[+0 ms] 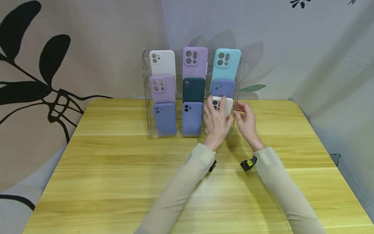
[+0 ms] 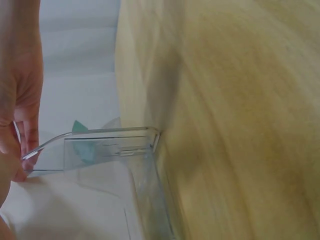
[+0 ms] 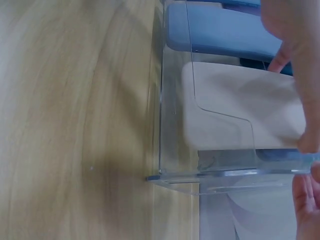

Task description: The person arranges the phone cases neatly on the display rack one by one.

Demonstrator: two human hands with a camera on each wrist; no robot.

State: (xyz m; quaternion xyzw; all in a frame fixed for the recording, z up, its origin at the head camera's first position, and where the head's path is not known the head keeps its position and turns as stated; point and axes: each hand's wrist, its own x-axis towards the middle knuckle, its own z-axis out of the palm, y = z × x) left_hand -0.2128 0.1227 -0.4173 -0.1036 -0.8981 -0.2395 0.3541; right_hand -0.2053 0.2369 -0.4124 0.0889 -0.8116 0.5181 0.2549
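A white phone case stands in the lower right slot of a clear tiered display stand. My left hand holds this case, with fingers and thumb at its opposite sides; the hand covers much of the case's back. In the right wrist view the case's lower part shows behind the clear front lip. My right hand is at the stand's right side. In the left wrist view its thumb and fingers lie on either side of the stand's clear side wall, pinching it.
Several other phone cases fill the tiers, among them a teal one, a dark green one and a blue one. The stand is near the back edge of a wooden table. A patterned cloth hangs behind.
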